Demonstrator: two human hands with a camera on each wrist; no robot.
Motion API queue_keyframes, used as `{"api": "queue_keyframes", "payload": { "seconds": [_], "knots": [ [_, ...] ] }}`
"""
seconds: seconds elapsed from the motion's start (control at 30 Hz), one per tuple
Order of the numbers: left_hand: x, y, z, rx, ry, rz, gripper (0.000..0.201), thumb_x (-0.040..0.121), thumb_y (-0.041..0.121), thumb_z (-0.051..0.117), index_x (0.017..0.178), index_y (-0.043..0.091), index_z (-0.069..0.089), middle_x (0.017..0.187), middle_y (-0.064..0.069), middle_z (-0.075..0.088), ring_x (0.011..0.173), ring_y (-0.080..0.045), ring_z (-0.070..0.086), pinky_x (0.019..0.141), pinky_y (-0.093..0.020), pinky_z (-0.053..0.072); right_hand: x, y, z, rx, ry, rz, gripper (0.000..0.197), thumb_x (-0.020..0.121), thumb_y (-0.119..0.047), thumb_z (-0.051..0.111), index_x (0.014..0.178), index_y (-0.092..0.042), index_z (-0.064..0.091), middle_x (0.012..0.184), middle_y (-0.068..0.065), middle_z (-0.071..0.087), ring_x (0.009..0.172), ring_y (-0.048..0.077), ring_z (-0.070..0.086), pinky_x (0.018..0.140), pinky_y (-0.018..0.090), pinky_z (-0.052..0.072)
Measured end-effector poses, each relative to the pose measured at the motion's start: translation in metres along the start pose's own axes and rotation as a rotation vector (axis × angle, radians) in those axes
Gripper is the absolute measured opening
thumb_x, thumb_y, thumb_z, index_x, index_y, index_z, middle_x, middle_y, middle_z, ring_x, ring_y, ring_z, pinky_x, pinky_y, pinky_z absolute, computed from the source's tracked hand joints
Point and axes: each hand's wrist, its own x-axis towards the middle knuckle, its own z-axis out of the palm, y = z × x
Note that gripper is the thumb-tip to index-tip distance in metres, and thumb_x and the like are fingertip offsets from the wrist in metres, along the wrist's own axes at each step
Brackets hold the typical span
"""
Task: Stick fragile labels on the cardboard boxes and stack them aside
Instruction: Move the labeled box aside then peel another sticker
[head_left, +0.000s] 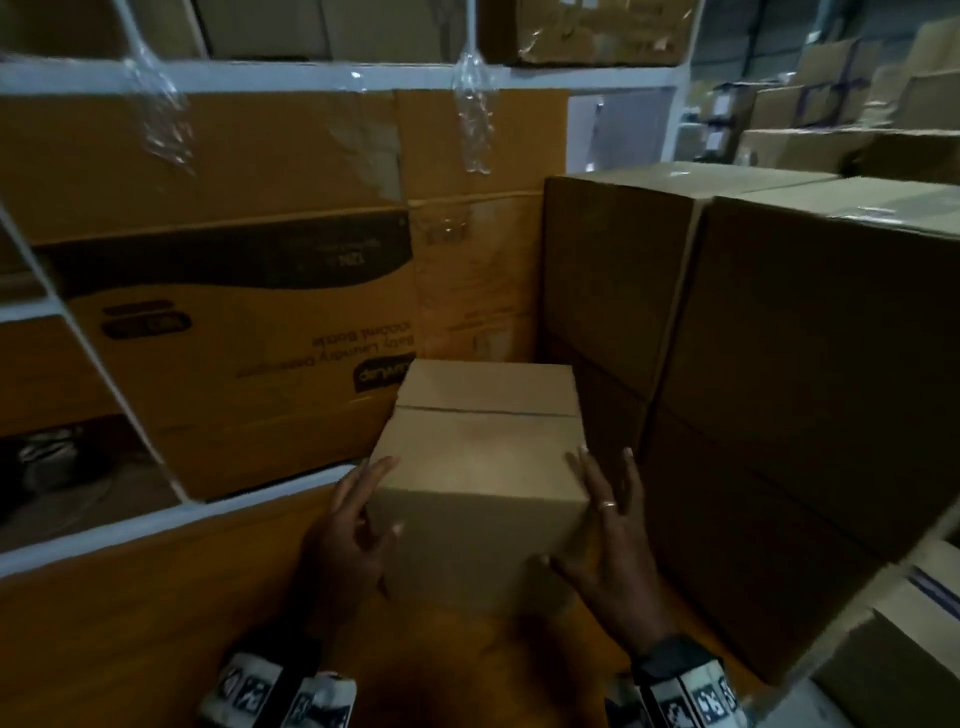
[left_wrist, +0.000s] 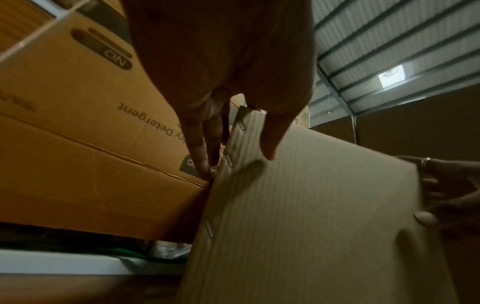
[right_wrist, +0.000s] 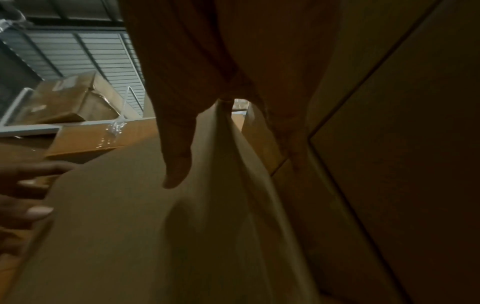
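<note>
A small plain brown cardboard box (head_left: 478, 467) sits tilted between my two hands, its top flaps closed along a seam. My left hand (head_left: 358, 514) lies flat against its left side with the thumb on the near face. My right hand (head_left: 608, 519), which wears a ring, presses the right side with straight fingers. The left wrist view shows the stapled box (left_wrist: 311, 205), my left fingers (left_wrist: 200, 144) along its edge and my right hand (left_wrist: 441, 185) at the far side. In the right wrist view my right thumb (right_wrist: 179, 154) rests over the box (right_wrist: 155, 226), and my left hand (right_wrist: 26, 195) shows at the left.
Tall stacked cardboard boxes (head_left: 779, 364) stand close on the right. A large printed detergent carton (head_left: 234, 338) fills the white rack (head_left: 156, 519) behind and to the left. An orange-brown cardboard surface (head_left: 156, 623) lies under the hands. More boxes (head_left: 831, 104) are stacked far right.
</note>
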Motion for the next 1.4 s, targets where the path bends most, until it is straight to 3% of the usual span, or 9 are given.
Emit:
{"api": "queue_keyframes", "payload": {
  "seconds": [0.03,0.13,0.33,0.47,0.57,0.63,0.93,1.17,1.4],
  "knots": [
    [-0.004,0.003,0.0,0.038,-0.015,-0.004,0.067,0.086,0.047,0.066,0.149,0.043,0.043,0.158,0.019,0.038,0.141,-0.012,0.043,0.108,-0.04,0.049,0.003,0.003,0.004,0.069,-0.022,-0.019,0.118,0.07,-0.016,0.092,0.152,-0.059,0.02,0.17,-0.016,-0.01,0.152,-0.007,-0.008,0.123,0.039,0.017],
    [-0.015,0.023,0.003,0.13,0.018,-0.038,0.076,0.081,0.05,0.074,0.149,0.043,0.041,0.156,0.013,0.043,0.138,-0.007,0.042,0.107,-0.032,0.046,0.006,0.019,0.011,0.151,-0.01,-0.068,0.105,0.075,-0.01,0.088,0.153,-0.05,0.03,0.168,-0.009,0.021,0.155,0.004,0.015,0.124,0.045,0.031],
    [-0.057,0.072,-0.031,0.214,0.149,-0.155,0.084,0.08,0.015,0.084,0.146,0.047,0.043,0.147,0.026,0.039,0.129,0.006,0.041,0.1,-0.011,0.043,-0.002,0.009,0.003,0.244,-0.128,-0.187,0.095,0.078,-0.024,0.086,0.15,-0.053,0.032,0.165,-0.007,0.029,0.152,0.018,0.03,0.113,0.054,0.044],
    [-0.101,0.099,-0.078,0.289,0.21,-0.197,0.089,0.078,0.011,0.085,0.148,0.047,0.043,0.15,0.016,0.044,0.125,0.002,0.051,0.093,-0.024,0.058,-0.019,-0.023,0.017,0.352,-0.218,-0.301,0.09,0.082,-0.02,0.082,0.154,-0.041,0.033,0.161,-0.012,0.034,0.151,0.023,0.034,0.107,0.061,0.047],
    [-0.14,0.108,-0.11,0.371,0.284,-0.283,0.092,0.078,0.009,0.085,0.148,0.048,0.042,0.152,0.011,0.044,0.134,-0.014,0.05,0.099,-0.042,0.057,-0.032,-0.048,0.039,0.367,-0.303,-0.348,0.091,0.081,-0.017,0.082,0.155,-0.037,0.034,0.162,-0.005,0.036,0.15,0.027,0.036,0.102,0.062,0.05],
    [-0.167,0.112,-0.13,0.396,0.329,-0.334,0.094,0.077,0.008,0.085,0.148,0.05,0.041,0.153,0.01,0.044,0.137,-0.018,0.048,0.1,-0.047,0.056,-0.046,-0.068,0.054,0.4,-0.358,-0.372,0.092,0.08,-0.016,0.08,0.155,-0.039,0.032,0.163,-0.004,0.034,0.149,0.028,0.036,0.101,0.061,0.052],
    [-0.277,0.085,-0.228,0.401,0.435,-0.383,0.096,0.073,0.006,0.087,0.144,0.055,0.044,0.148,0.013,0.051,0.124,-0.013,0.057,0.088,-0.037,0.062,-0.129,-0.152,0.128,0.411,-0.457,-0.446,0.09,0.084,-0.013,0.078,0.154,-0.044,0.031,0.163,-0.011,0.031,0.151,0.025,0.033,0.105,0.06,0.05],
    [-0.317,0.029,-0.291,0.349,0.372,-0.323,0.094,0.075,0.01,0.086,0.146,0.055,0.041,0.147,0.017,0.046,0.123,-0.01,0.056,0.089,-0.031,0.061,-0.182,-0.202,0.177,0.277,-0.479,-0.399,0.077,0.083,-0.047,0.064,0.149,-0.063,0.026,0.169,-0.004,0.014,0.15,0.031,0.029,0.104,0.068,0.046],
    [-0.322,-0.018,-0.304,0.304,0.293,-0.259,0.089,0.082,0.009,0.08,0.149,0.049,0.039,0.149,0.004,0.051,0.122,-0.012,0.058,0.086,-0.035,0.063,-0.197,-0.209,0.205,0.202,-0.38,-0.366,0.081,0.089,-0.025,0.073,0.151,-0.056,0.031,0.167,0.004,0.023,0.147,0.032,0.035,0.104,0.06,0.05]
  ]
}}
